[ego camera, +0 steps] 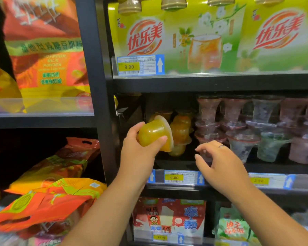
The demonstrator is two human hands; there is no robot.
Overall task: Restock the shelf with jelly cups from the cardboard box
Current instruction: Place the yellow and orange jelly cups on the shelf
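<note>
Holding one yellow-orange jelly cup (153,134) at the mouth of the middle shelf (176,165), the left hand (140,148) has its fingers and thumb curled round the cup's body. The cup lies tilted on its side, with the wide sealed lid turned toward the shelf interior. It is just in front of the stacked orange cups (180,132) already sitting at the back, and it looks close to them but not yet set down.

The right hand (219,160) hovers beside it over the shelf's front edge, above the 4.00 price tag (174,177). Its fingers are loosely bent and spread, and it holds nothing. Purple cups (238,121) fill the row to the right.

The step in hand seems to be the placing itself — one cup carried up and about to join its stack. The next move probably calls for turning the cup level and seating it on or against the orange stack without toppling it — the free right hand is well placed to steady that stack. The cardboard box is out of view, so how many cups remain cannot be told.
</note>
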